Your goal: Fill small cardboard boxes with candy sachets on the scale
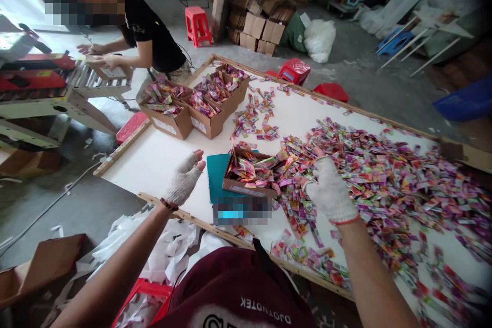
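My left hand (184, 177), in a pale fingerless glove, hovers over the white tabletop to the left of a teal flat-topped device (215, 179). Its fingers are apart and hold nothing. On the teal surface rests an open cardboard box (246, 186) heaped with small colourful packets (255, 166). My right hand (329, 189), gloved the same way, is on the other side of the box, at the edge of a large pile of loose packets (376, 169). Its fingers point towards the box and are spread, with nothing visible in them. The device's front panel is pixelated.
Several filled cardboard boxes (169, 120) stand at the table's far left. Wooden strips (384, 123) edge the table. Across from me, a person in a black shirt (154, 36) handles a box on a machine (77, 79). Red stools (198, 25) and stacked cartons (261, 28) are behind.
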`<move>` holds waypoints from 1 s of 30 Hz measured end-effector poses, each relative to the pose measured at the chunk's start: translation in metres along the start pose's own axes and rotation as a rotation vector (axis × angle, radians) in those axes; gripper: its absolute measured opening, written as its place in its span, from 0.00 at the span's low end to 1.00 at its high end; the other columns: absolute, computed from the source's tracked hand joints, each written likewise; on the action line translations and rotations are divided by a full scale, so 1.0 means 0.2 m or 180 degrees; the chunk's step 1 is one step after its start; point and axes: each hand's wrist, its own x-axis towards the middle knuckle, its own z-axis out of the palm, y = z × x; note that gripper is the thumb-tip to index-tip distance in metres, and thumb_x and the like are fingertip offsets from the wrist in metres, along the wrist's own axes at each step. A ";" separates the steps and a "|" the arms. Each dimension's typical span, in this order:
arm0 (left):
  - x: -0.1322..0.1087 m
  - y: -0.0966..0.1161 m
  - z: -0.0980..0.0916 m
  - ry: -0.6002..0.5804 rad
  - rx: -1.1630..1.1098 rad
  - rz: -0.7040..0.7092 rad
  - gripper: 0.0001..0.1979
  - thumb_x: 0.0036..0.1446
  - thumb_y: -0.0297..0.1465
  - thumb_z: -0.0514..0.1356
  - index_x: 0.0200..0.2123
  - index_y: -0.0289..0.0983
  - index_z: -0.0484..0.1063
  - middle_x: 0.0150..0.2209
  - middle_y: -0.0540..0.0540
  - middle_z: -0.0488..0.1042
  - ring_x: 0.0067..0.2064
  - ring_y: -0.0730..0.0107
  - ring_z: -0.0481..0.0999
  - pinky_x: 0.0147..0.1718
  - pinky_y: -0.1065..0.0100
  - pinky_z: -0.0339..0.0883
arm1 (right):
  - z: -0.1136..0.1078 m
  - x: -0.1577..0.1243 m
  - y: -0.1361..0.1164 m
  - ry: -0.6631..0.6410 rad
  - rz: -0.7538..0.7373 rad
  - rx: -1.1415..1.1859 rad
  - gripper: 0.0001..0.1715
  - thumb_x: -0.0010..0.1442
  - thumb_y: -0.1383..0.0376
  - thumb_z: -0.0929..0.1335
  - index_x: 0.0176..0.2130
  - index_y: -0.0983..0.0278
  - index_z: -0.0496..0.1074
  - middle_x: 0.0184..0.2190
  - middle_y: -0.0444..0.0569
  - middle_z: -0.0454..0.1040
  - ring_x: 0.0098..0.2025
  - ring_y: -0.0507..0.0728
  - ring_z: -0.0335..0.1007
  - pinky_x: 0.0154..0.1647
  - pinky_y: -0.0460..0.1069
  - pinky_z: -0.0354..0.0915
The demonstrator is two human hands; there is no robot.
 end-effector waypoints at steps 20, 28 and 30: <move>0.08 0.35 0.47 -0.2105 0.3336 0.2276 0.15 0.63 0.25 0.52 0.45 0.36 0.77 0.42 0.40 0.77 0.42 0.59 0.77 0.42 0.60 0.71 | 0.07 0.22 -0.22 -0.0853 -0.0363 -0.0008 0.11 0.58 0.71 0.63 0.35 0.62 0.74 0.39 0.50 0.76 0.42 0.57 0.72 0.46 0.49 0.66; 0.10 0.46 0.30 -0.1091 0.1670 0.1906 0.08 0.60 0.26 0.56 0.36 0.36 0.76 0.33 0.47 0.76 0.35 0.69 0.75 0.36 0.69 0.68 | -0.47 -0.08 0.21 0.0169 0.0543 -0.0915 0.15 0.57 0.58 0.63 0.40 0.59 0.75 0.41 0.57 0.76 0.45 0.70 0.73 0.47 0.64 0.68; 0.06 0.53 0.34 -0.0889 0.1386 0.1991 0.07 0.61 0.26 0.57 0.35 0.36 0.76 0.32 0.48 0.77 0.35 0.70 0.75 0.36 0.70 0.68 | -0.50 -0.13 0.23 0.0243 0.0432 -0.1173 0.21 0.57 0.57 0.62 0.47 0.60 0.74 0.49 0.61 0.73 0.54 0.75 0.71 0.52 0.69 0.67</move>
